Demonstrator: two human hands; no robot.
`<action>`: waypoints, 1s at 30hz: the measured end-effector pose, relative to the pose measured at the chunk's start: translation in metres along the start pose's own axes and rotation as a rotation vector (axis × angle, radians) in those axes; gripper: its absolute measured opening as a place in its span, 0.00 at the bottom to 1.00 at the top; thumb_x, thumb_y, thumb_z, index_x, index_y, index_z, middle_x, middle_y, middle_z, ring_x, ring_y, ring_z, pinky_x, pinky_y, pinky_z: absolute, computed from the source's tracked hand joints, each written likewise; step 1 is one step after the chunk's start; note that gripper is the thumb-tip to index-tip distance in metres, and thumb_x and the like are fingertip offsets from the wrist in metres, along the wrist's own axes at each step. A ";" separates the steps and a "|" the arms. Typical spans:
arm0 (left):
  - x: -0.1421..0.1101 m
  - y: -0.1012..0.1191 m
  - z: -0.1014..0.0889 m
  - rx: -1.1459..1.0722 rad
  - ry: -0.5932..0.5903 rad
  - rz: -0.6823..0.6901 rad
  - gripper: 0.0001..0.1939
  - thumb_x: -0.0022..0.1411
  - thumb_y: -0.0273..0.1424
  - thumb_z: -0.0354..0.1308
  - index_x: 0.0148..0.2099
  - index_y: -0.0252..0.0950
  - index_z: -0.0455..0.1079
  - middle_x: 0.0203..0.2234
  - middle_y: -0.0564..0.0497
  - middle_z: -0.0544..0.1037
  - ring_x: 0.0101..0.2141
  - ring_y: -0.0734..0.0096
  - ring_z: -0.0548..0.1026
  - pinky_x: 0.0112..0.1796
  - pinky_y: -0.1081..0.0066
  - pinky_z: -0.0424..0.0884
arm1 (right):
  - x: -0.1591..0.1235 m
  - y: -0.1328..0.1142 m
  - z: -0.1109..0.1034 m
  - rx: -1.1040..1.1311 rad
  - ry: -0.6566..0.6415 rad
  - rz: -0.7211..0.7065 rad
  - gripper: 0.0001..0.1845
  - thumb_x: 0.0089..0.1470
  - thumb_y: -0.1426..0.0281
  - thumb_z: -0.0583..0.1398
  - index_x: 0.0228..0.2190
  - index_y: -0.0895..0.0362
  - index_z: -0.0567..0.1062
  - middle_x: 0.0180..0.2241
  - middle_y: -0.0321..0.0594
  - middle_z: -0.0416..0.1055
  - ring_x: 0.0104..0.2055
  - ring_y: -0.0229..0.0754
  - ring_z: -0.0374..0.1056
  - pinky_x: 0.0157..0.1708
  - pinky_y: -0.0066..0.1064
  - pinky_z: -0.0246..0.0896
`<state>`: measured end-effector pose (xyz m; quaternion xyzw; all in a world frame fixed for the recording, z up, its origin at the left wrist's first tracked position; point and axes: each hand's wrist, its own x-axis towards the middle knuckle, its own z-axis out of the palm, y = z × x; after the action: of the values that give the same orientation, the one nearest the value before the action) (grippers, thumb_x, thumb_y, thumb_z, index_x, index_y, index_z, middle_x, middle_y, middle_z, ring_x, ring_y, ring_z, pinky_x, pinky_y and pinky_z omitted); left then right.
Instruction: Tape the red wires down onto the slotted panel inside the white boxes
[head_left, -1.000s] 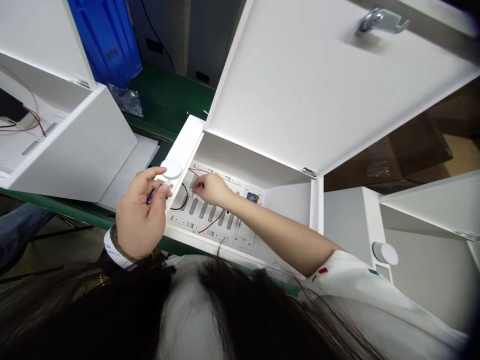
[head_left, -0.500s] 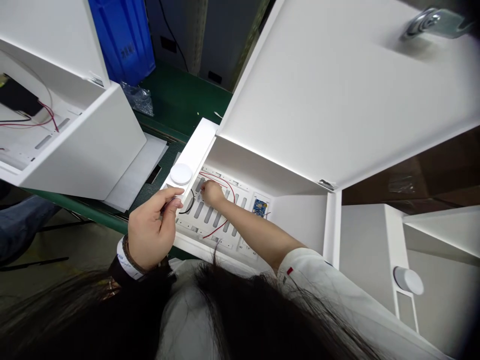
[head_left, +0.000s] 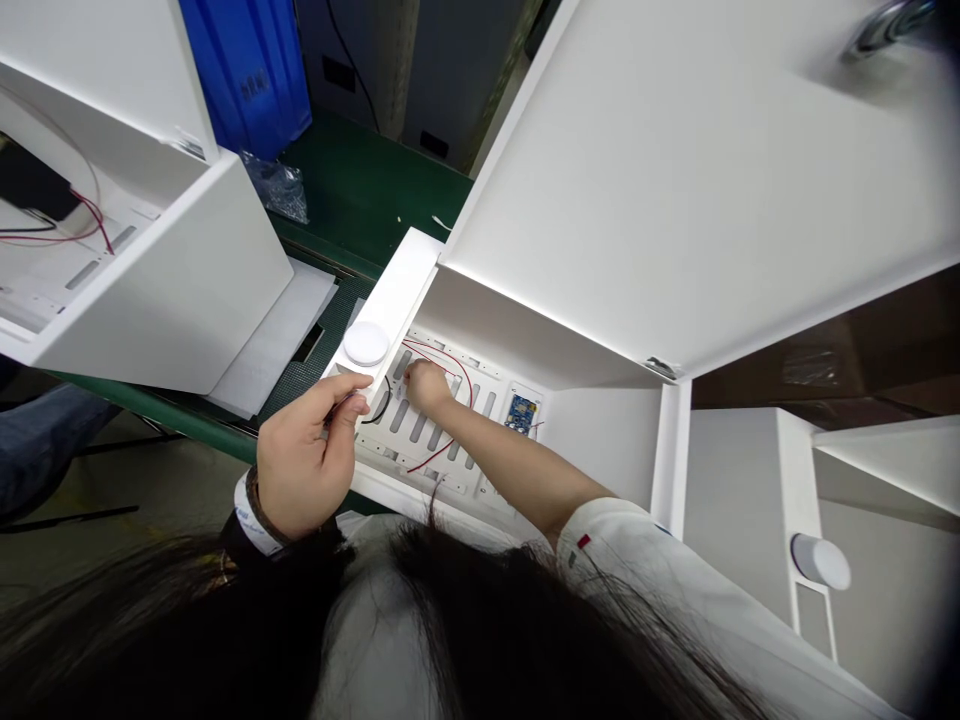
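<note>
Left hand: fingers pinched together on small item, too hidden to name, just beside enclosure rim.
Right hand: rested on slotted mounting plate near red wire; grip unclear.
Room: enclosure door stood wide open, well apart from both hands.

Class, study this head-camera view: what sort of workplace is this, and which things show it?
Probably an electronics assembly line in a factory: an open white metal cabinet sits on a green-matted workbench, with red wires and a blue circuit board mounted inside it.
</note>
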<state>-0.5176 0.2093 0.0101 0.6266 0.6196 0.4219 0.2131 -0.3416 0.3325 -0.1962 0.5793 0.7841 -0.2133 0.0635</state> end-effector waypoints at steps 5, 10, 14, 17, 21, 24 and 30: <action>0.001 0.001 0.002 0.011 0.002 0.011 0.12 0.64 0.25 0.57 0.49 0.40 0.73 0.32 0.56 0.79 0.29 0.79 0.75 0.36 0.78 0.71 | 0.002 -0.001 -0.001 -0.004 -0.027 0.013 0.13 0.49 0.79 0.58 0.34 0.60 0.80 0.39 0.47 0.77 0.41 0.44 0.71 0.40 0.28 0.60; 0.001 0.001 0.002 0.020 0.010 0.017 0.13 0.64 0.25 0.57 0.49 0.40 0.73 0.32 0.56 0.79 0.28 0.80 0.75 0.36 0.78 0.71 | 0.004 -0.002 -0.005 0.069 -0.048 0.077 0.13 0.46 0.80 0.59 0.35 0.61 0.79 0.40 0.46 0.77 0.40 0.42 0.71 0.38 0.27 0.60; 0.001 0.001 0.002 0.016 0.009 0.006 0.12 0.64 0.25 0.57 0.49 0.40 0.73 0.33 0.55 0.79 0.29 0.78 0.75 0.36 0.77 0.71 | 0.003 0.002 -0.003 0.196 -0.042 0.103 0.10 0.47 0.80 0.59 0.33 0.59 0.78 0.35 0.41 0.77 0.38 0.40 0.71 0.37 0.25 0.59; 0.001 0.002 0.001 0.009 0.005 -0.003 0.12 0.64 0.25 0.57 0.49 0.40 0.73 0.33 0.55 0.79 0.30 0.77 0.75 0.37 0.76 0.71 | -0.002 0.006 0.000 0.255 0.012 0.078 0.11 0.50 0.78 0.59 0.36 0.59 0.78 0.38 0.41 0.76 0.39 0.39 0.70 0.38 0.25 0.59; 0.001 0.002 0.001 0.017 0.015 -0.001 0.12 0.64 0.26 0.57 0.49 0.39 0.74 0.32 0.54 0.79 0.29 0.77 0.75 0.36 0.76 0.72 | -0.011 0.011 0.008 0.242 0.104 0.017 0.15 0.58 0.74 0.56 0.44 0.59 0.78 0.43 0.45 0.73 0.41 0.40 0.69 0.43 0.27 0.60; 0.001 0.002 0.001 0.023 0.014 0.001 0.12 0.64 0.26 0.57 0.49 0.39 0.74 0.32 0.54 0.79 0.29 0.77 0.75 0.36 0.76 0.71 | -0.015 0.011 0.012 0.215 0.105 -0.033 0.15 0.60 0.73 0.54 0.40 0.59 0.80 0.41 0.45 0.72 0.43 0.41 0.68 0.45 0.28 0.60; 0.001 0.002 0.001 0.023 0.018 -0.003 0.12 0.64 0.26 0.57 0.49 0.40 0.74 0.32 0.55 0.79 0.29 0.78 0.75 0.37 0.77 0.71 | -0.013 0.008 0.005 0.254 0.095 -0.057 0.13 0.57 0.78 0.53 0.37 0.62 0.78 0.41 0.45 0.71 0.42 0.40 0.66 0.42 0.27 0.59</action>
<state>-0.5156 0.2101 0.0118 0.6243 0.6273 0.4199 0.2010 -0.3302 0.3207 -0.1982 0.5698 0.7690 -0.2850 -0.0537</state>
